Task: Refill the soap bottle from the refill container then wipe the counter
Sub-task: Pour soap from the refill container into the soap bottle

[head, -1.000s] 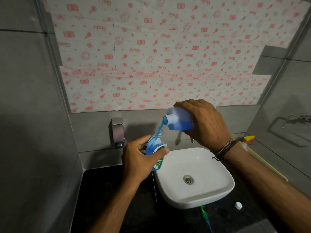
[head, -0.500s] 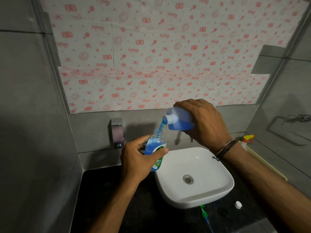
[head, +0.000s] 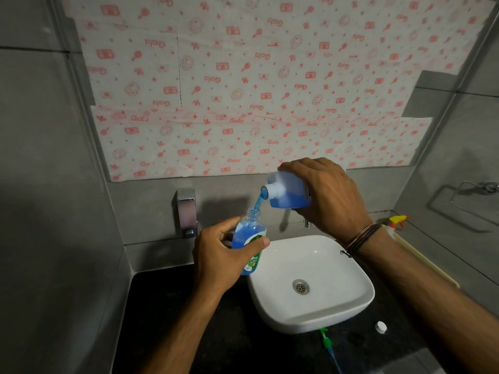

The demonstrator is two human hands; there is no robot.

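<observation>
My left hand (head: 218, 255) grips a small clear soap bottle (head: 248, 236) with a green label, held upright above the left rim of the sink, its neck open. My right hand (head: 326, 195) holds the refill container (head: 289, 193) tipped on its side, spout to the left, just above the bottle. A thin stream of blue soap (head: 258, 201) runs from the spout into the bottle's neck. The bottle is mostly full of blue liquid. The container's rear half is hidden by my fingers.
A white basin (head: 318, 314) sits on the black counter (head: 172, 306). On the counter lie a white cap (head: 380, 327) and a green pump head (head: 327, 341). A wall soap dispenser (head: 186, 211) is left, a spray bottle (head: 397, 221) right, a towel ring (head: 464, 201) far right.
Both hands keep nearly the same pose while blue soap keeps pouring. The stream looks thinner and lands more squarely in the neck than a second ago.
</observation>
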